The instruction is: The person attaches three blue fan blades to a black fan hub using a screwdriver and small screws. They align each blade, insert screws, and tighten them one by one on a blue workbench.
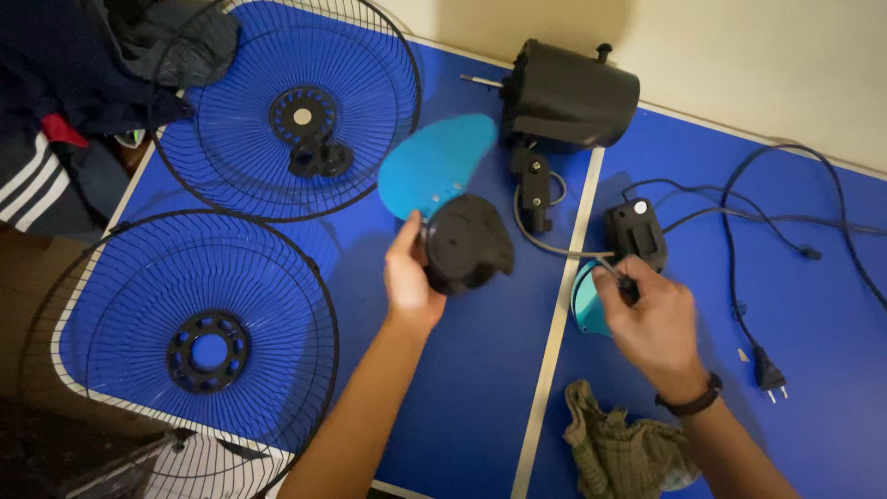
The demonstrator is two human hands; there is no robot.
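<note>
Surface: blue table-tennis tabletop (462, 388) with white lines carries all we see; a pale wall runs along its far edge.
Grilles: we see two round black wire fan guards, one (286, 106) at the far left corner, the other (185, 346) near the left edge, overhanging the near left corner.
Motor: black cylindrical fan motor housing (568, 92) lies on its side at the far edge, shaft pointing left, just right of the far grille.
Cord: thin black power cable (785, 222) loops over the right half; its two-pin plug (770, 374) lies near the right edge.
Cloth: crumpled olive rag (619, 453) sits at the near edge, beside our right forearm.
Left hand: our left hand (409, 282) is clamped on the black round fan hub (465, 245), held tilted above the middle of the tabletop; one translucent teal blade (434, 164) sticks up from it toward the far edge.
Right hand: our right hand (651, 319) is closed around a small dark tool (628, 288); we cannot tell its kind. It is well apart from the left.
Loose blade: a second teal blade (584, 305) lies flat, partly under the right hand.
Switch box: small black control box (636, 231) rests just beyond the right hand.
</note>
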